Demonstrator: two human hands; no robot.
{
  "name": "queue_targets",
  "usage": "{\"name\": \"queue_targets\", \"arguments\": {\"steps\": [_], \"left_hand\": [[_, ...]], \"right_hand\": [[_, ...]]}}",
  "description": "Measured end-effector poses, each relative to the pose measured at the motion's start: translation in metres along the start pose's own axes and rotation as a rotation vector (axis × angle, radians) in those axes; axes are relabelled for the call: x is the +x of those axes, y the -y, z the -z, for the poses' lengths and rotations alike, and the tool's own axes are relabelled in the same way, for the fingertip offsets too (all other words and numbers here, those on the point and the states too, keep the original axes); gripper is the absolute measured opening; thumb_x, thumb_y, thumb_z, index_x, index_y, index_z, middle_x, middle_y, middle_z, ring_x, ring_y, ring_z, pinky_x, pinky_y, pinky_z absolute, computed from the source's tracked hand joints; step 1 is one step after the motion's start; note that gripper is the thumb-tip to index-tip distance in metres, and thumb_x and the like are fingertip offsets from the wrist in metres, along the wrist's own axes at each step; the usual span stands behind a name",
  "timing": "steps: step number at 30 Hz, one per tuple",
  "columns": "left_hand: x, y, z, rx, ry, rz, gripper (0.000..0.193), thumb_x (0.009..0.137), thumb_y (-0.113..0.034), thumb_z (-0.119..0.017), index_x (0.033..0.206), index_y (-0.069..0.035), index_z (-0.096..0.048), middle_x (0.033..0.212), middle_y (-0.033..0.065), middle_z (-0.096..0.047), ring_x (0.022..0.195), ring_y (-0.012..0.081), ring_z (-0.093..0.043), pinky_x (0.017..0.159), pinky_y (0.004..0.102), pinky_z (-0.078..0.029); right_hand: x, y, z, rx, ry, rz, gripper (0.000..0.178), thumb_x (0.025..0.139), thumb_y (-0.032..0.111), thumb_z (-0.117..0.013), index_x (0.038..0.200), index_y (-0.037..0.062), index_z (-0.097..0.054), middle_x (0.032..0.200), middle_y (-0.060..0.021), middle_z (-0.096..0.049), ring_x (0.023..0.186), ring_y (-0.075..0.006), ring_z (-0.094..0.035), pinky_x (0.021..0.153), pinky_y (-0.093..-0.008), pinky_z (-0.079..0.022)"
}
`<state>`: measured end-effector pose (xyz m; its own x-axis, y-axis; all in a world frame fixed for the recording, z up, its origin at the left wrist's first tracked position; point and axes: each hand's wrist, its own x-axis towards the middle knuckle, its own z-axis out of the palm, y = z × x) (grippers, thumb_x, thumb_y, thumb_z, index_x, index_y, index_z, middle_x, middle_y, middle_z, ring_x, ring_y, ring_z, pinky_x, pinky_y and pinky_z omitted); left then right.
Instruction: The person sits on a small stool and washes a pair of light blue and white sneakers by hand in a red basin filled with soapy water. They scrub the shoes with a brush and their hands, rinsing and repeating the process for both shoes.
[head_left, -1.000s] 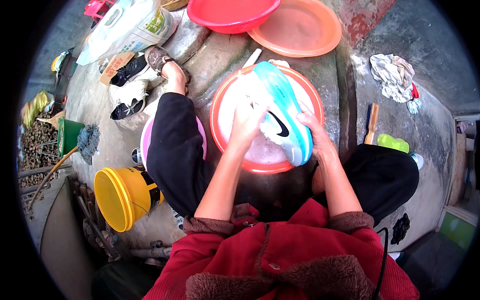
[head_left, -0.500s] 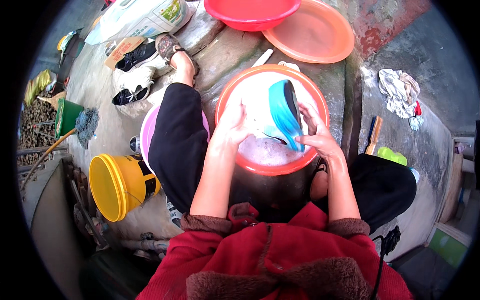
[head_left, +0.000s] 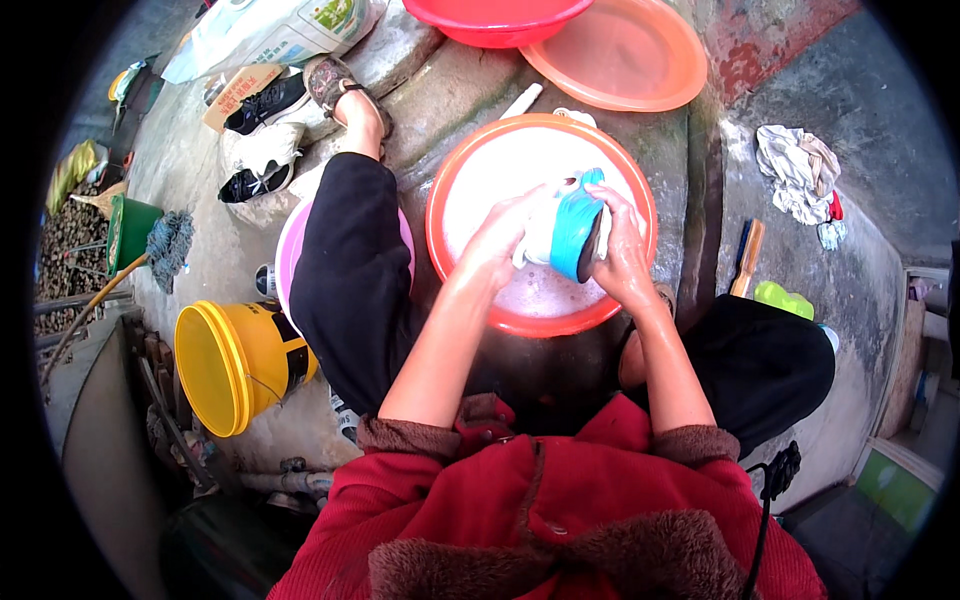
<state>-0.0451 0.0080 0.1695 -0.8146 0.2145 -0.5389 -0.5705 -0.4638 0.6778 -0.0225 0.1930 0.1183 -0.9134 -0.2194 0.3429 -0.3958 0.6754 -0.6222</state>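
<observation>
Over an orange basin [head_left: 437, 230] of foamy white water, I grip a wet shoe with a turquoise-blue and white body and a dark sole [head_left: 573, 232]. My right hand [head_left: 622, 250] wraps round its sole side, fingers bent over the blue part. On the white side, my left hand [head_left: 500, 240] is closed, its fingertips partly hidden by the shoe. The shoe is tilted, with one end toward me.
At left are a yellow bucket [head_left: 212, 370] on its side, a pink tub [head_left: 292, 250] behind my leg and dark shoes [head_left: 265, 103]. A red basin [head_left: 500, 25] and orange basin [head_left: 625, 60] lie ahead; a brush [head_left: 748, 258], green object [head_left: 783, 299] and cloths [head_left: 800, 175] rest right.
The shoe has turned over and its blue part now lies lower and nearer me. My left hand has moved right from beside it onto its white side.
</observation>
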Motion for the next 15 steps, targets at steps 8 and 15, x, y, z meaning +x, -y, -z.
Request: {"name": "queue_targets", "arguments": {"steps": [8, 15], "left_hand": [[0.008, 0.035, -0.008, 0.141, -0.088, -0.271, 0.028, 0.098, -0.027, -0.059, 0.105, -0.001, -0.068, 0.093, 0.0008, -0.067, 0.083, 0.0075, -0.061, 0.076, 0.0235, -0.047], [0.006, 0.035, -0.012, 0.143, -0.065, -0.384, 0.018, 0.096, -0.014, -0.058, 0.093, 0.0, -0.069, 0.082, -0.0025, -0.061, 0.076, 0.0046, -0.053, 0.067, 0.0218, -0.042]], "right_hand": [[-0.005, -0.003, -0.014, -0.043, -0.099, 0.022, 0.075, 0.065, -0.005, -0.072, 0.132, 0.007, -0.042, 0.135, -0.0152, -0.054, 0.129, -0.0344, -0.049, 0.106, -0.0454, -0.033], [-0.01, -0.009, -0.025, -0.114, -0.161, 0.07, 0.087, 0.062, 0.003, -0.08, 0.137, 0.0044, -0.037, 0.137, -0.0182, -0.05, 0.128, -0.0385, -0.049, 0.108, -0.0454, -0.036]]}}
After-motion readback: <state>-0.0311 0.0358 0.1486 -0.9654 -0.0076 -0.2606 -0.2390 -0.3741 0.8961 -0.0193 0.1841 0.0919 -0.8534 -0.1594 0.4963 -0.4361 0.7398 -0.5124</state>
